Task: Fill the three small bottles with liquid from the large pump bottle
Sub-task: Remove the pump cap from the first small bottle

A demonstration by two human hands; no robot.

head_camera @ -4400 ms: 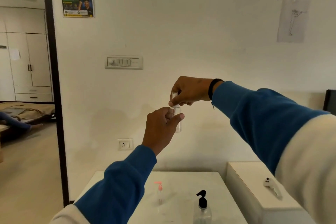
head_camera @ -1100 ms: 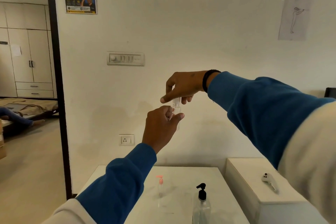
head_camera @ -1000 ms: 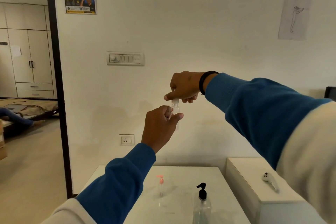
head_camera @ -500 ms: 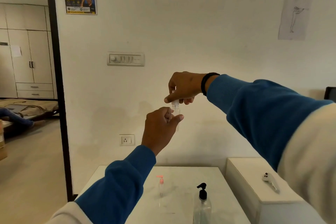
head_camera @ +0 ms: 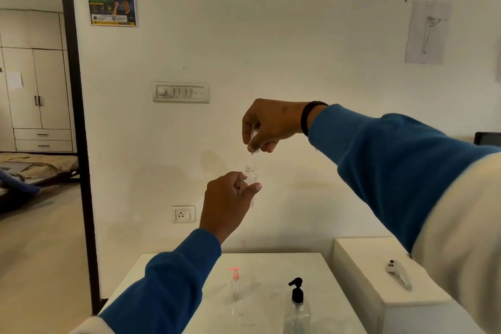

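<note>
Nearest, on the bench, the large pump bottle and a pink-pump small bottle stand untouched. Higher, the left hand grips an uncapped small bottle, seemingly empty; the right hand pinches its cap just above. Filling looks unstarted; nothing blocks it. A third bottle isn't visible.

Both hands raised, fingers pinched

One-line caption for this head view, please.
Left hand grips a small clear bottle; right hand lifts its cap clear above the table.
</note>
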